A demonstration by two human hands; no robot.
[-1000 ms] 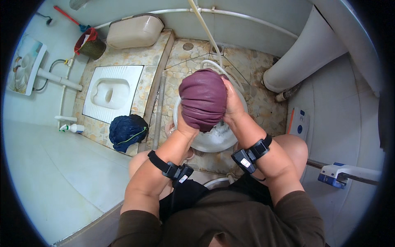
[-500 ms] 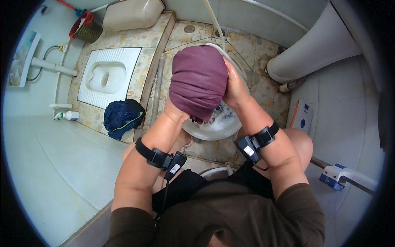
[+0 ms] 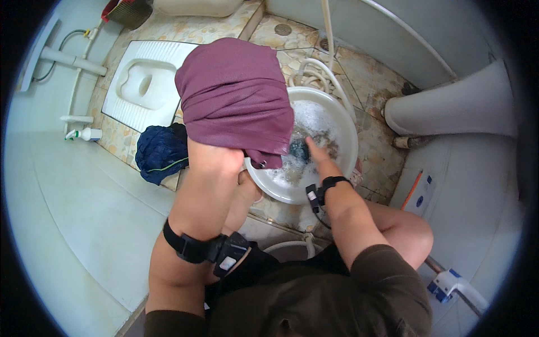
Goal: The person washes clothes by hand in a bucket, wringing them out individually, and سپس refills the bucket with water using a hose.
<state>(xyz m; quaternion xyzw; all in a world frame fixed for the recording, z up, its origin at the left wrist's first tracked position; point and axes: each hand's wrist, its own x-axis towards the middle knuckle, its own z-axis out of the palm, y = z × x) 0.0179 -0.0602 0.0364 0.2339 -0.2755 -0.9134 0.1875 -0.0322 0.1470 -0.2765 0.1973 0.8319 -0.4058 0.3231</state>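
The left hand (image 3: 216, 160) grips a bunched maroon garment (image 3: 236, 98), lifted above the near-left rim of a white basin (image 3: 345, 121); its fingers are hidden in the folds. The right hand (image 3: 314, 154) reaches into the basin's suds, fingers loosely extended toward a dark item (image 3: 299, 150) too blurred to identify. A navy cloth (image 3: 160, 151) lies left of the basin; a hose (image 3: 314, 70) curls along its far rim

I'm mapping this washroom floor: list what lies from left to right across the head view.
Spray bottle → squat toilet pan → dark blue cloth heap → maroon garment held up by the left hand → white basin of suds with the right hand in it → white pedestal.
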